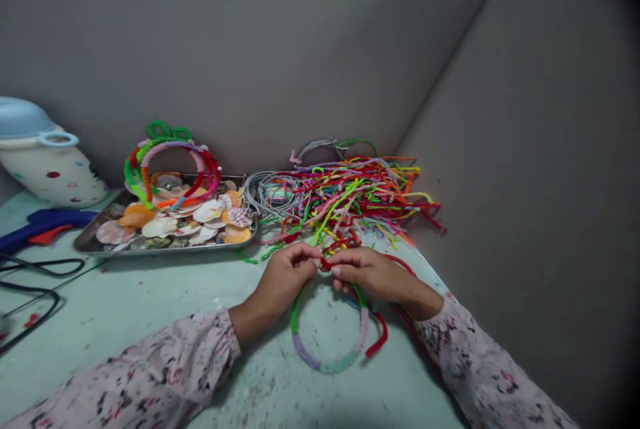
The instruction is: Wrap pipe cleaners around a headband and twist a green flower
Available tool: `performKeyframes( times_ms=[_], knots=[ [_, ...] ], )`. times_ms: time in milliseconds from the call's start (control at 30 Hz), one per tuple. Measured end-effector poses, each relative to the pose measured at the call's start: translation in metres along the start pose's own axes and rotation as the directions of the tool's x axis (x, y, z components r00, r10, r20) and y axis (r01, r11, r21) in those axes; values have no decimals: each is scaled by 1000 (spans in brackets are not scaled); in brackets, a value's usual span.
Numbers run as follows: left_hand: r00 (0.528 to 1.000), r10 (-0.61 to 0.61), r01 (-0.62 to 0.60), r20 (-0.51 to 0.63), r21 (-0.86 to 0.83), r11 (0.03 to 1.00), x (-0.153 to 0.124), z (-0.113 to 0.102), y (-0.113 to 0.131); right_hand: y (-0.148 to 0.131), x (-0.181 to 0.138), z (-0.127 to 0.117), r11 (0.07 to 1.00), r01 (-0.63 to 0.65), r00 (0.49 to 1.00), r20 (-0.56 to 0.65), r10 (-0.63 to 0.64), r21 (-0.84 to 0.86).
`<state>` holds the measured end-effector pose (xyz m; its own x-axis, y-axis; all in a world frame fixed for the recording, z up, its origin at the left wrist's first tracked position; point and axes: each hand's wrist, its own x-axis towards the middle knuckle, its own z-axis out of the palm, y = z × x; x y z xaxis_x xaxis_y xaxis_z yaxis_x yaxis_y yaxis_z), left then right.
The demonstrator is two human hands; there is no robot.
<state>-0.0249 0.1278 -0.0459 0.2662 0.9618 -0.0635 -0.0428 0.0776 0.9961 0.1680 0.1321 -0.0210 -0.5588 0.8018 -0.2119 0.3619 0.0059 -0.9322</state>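
My left hand (293, 272) and my right hand (367, 274) meet at the top of a ring wrapped in coloured pipe cleaners (305, 354), green, purple, teal and pink. Between the fingertips of both hands is a red pipe cleaner (326, 264), bent at the ring's top. Both hands are closed in a pinch on it. A red pipe-cleaner end (377, 339) hangs out to the ring's right. My fingers partly hide the top of the ring.
A metal tray (175, 252) of seashells (205, 212) with finished rings (173, 149) stands at the left. Behind my hands lie a heap of pipe cleaners (355, 192) and coiled wire (273, 192). A blue glue gun (45, 226), black cable (45, 292) and lidded container (53, 169) are far left. Grey walls enclose the table.
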Motion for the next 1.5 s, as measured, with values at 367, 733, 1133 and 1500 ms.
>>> performKeyframes(
  times_ms=[367, 733, 1133, 1500],
  knots=[
    [997, 70, -71, 20, 52, 996, 1, 0, -4, -1, 1, -1, 1000, -4, 1000, 27, 4, -4],
    [995, 103, -99, -16, 170, 981, 1, -1, -5, 1, 3, 2, 1000, -4, 1000, 27, 4, 3],
    [998, 57, -59, 35, 44, 997, 1, -2, -3, 3, 3, 2, 1000, -3, 1000, 18, 3, 28],
    [991, -14, 32, 133, -134, 990, 2, -2, -2, 3, 2, 1, 999, 5, 1000, 24, -6, 48]
  ],
)
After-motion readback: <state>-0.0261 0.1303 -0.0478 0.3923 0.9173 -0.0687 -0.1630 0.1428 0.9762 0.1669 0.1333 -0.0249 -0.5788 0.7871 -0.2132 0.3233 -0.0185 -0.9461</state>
